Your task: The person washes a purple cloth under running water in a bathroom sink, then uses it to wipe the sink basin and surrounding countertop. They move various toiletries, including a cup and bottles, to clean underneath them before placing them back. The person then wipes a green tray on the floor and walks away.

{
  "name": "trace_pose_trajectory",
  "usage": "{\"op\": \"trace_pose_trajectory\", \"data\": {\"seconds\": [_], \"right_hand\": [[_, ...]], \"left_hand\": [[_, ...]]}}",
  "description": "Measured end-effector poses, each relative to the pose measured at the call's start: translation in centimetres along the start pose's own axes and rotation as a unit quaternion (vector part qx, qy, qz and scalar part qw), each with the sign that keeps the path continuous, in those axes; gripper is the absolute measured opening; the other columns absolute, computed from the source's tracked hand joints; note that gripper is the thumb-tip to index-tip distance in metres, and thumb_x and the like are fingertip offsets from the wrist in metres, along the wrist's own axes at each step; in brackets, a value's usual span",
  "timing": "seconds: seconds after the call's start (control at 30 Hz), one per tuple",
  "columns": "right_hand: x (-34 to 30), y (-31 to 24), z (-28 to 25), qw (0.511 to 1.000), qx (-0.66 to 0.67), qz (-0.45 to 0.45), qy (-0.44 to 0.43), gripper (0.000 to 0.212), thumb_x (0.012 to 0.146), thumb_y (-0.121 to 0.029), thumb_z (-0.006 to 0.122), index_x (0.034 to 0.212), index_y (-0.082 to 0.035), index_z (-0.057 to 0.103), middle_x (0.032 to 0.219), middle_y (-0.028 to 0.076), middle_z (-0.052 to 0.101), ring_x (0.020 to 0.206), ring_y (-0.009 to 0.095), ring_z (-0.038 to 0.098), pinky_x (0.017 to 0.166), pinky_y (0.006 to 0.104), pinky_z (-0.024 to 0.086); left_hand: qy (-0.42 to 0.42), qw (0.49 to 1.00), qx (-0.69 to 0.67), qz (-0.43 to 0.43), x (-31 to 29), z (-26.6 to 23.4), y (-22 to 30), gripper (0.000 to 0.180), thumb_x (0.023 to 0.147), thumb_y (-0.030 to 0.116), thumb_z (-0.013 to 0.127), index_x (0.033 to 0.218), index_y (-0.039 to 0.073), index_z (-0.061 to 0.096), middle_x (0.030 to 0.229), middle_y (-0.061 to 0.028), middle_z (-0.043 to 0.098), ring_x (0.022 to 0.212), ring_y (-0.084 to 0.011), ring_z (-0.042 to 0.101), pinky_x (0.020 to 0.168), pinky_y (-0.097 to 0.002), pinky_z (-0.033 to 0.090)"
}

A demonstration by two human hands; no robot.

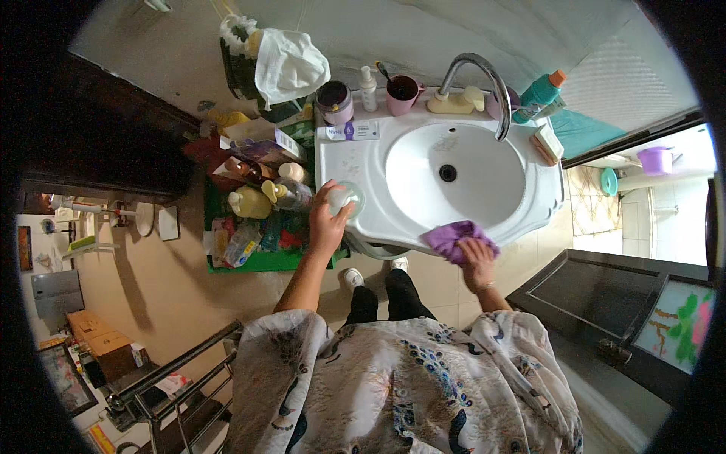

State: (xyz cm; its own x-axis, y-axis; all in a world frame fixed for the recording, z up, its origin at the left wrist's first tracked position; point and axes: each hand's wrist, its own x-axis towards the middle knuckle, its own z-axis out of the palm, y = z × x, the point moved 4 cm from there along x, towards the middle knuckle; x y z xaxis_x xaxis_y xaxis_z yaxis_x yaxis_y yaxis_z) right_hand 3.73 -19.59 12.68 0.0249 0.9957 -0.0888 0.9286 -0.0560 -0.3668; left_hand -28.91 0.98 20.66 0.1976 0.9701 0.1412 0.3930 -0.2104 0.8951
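At the left front corner of the white washbasin [363,163], my left hand [328,221] is closed around a clear, round, cup-like container [349,195]. My right hand [478,261] presses a purple cloth [446,240] against the basin's front rim, its fingers over the fabric. A chrome faucet [495,79] arches over the bowl, and no water shows from it. Behind the container, a white and purple toothpaste box [352,132] lies on the basin's left ledge.
Along the back ledge stand a lidded jar [334,102], a white pump bottle [368,89], a pink mug [403,96], a pale yellow dispenser [454,102] and a teal bottle [538,97]. A soap dish [546,144] sits right. Bottles crowd a green crate [272,261] at left.
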Motion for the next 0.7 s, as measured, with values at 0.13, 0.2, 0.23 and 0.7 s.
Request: {"op": "trace_pose_trajectory", "data": {"seconds": [0.13,0.2,0.23,0.7], "right_hand": [[-0.7,3.6,-0.2,0.993,-0.040,0.058,0.092,0.052,0.076,-0.010,0.055,0.128,-0.012,0.048,0.133,0.011,0.044,0.125,0.034,0.036,0.106,0.0491,0.022],[0.6,2.2,0.8,0.993,-0.036,0.046,0.101,0.053,0.076,-0.007,0.051,0.128,-0.012,0.047,0.136,0.011,0.042,0.125,0.037,0.035,0.106,0.0512,0.020],[1.5,1.3,2.6,0.998,0.013,0.013,0.062,0.053,0.076,-0.006,0.050,0.129,-0.013,0.047,0.136,0.011,0.041,0.126,0.036,0.034,0.107,0.0502,0.019],[21.7,-8.7,6.0,0.895,0.427,0.127,0.030,0.032,0.089,-0.006,0.052,0.120,-0.003,0.055,0.103,0.013,0.065,0.092,0.023,0.061,0.082,0.0326,0.047]], "left_hand": [[-0.022,0.999,0.050,-0.002,0.7,1.6,-1.5,0.035,0.080,0.014,0.066,0.110,0.003,0.054,0.126,-0.0196,0.048,0.115,-0.0363,0.047,0.095,-0.0420,0.038],[-0.029,0.998,0.051,-0.016,0.5,1.7,-3.5,0.035,0.080,0.015,0.066,0.111,0.003,0.053,0.126,-0.0202,0.048,0.116,-0.0374,0.046,0.096,-0.0425,0.038],[-0.039,0.997,0.031,-0.063,0.2,1.7,-4.0,0.037,0.080,0.016,0.067,0.112,0.003,0.053,0.128,-0.0201,0.047,0.118,-0.0368,0.045,0.098,-0.0423,0.036],[-0.052,0.979,-0.105,-0.168,3.0,-3.6,-4.4,0.051,0.091,-0.002,0.039,0.141,0.006,0.029,0.143,-0.0155,0.033,0.131,-0.0268,0.033,0.107,-0.0383,0.028]]}}
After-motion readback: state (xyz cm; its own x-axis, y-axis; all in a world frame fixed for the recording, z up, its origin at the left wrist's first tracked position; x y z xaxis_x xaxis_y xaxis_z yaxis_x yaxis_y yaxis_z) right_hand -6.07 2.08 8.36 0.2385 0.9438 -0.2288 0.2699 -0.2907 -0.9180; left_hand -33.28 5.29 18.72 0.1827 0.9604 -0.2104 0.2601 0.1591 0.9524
